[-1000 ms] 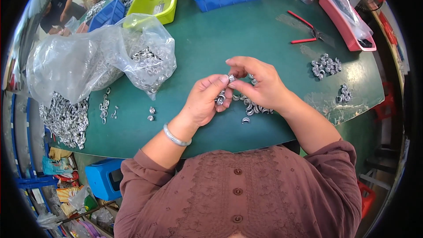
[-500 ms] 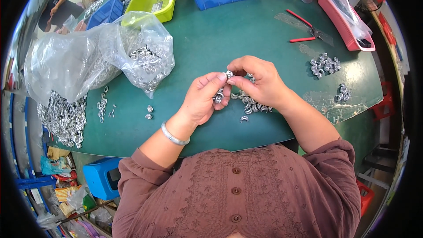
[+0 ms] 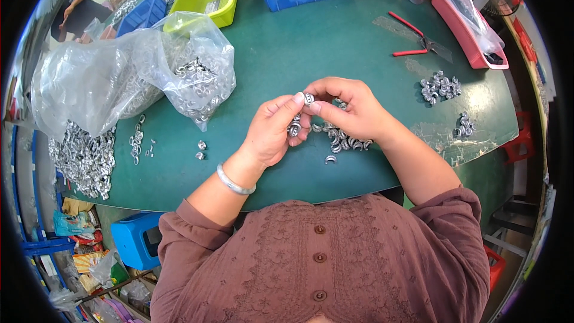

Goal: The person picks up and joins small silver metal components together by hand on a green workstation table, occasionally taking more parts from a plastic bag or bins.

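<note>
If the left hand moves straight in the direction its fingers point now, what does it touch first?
Most likely the small metal ring, pinched between both hands; the left hand points up and right at it, with the right hand just beyond.

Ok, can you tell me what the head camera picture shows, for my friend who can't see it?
Two hands, the left hand and right hand, pinch one small silver metal ring between their fingertips above a green table. More rings lie loose under the hands, and a clear plastic bag of them sits to the left.
</note>
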A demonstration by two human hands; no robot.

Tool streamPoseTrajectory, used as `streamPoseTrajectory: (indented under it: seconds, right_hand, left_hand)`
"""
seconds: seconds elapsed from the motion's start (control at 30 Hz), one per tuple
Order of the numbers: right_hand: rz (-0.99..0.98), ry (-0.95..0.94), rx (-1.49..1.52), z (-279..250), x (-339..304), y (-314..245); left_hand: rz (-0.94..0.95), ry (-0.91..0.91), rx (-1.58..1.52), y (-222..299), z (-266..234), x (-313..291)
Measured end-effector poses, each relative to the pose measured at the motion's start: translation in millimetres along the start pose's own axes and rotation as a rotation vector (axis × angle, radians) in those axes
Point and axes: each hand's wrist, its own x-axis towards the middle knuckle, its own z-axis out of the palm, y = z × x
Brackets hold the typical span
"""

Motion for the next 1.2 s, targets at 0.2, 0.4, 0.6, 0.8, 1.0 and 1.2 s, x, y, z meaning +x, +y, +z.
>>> streamPoseTrajectory:
  seconds: [0.2,0.4,0.6,0.8,1.0,1.2]
  right_hand:
    - [0.186,-0.008,0.191,-0.7,0.3,2.4]
    - [0.244,0.007,0.261,-4.4,0.0,6.1]
    - [0.249,-0.064,0.229,-3.9,0.8,4.9]
    - [0.248,-0.071,0.231,-4.3,0.3,3.4]
    - [0.246,-0.069,0.182,-3.2,0.8,8.6]
    - [0.328,-0.054,0.201,-2.2,2.6,3.3]
  left_hand:
    - [-0.007,0.021,0.018,2.2,0.5,0.4]
    - [0.373,0.15,0.435,4.5,5.2,0.1]
    - [0.57,0.096,0.534,-4.8,-3.1,4.4]
    - [0.493,0.108,0.479,-3.4,-0.7,2.5]
    - [0.29,0.148,0.318,1.3,3.9,-1.1]
    - [0.219,0.127,0.265,3.4,3.5,-2.7]
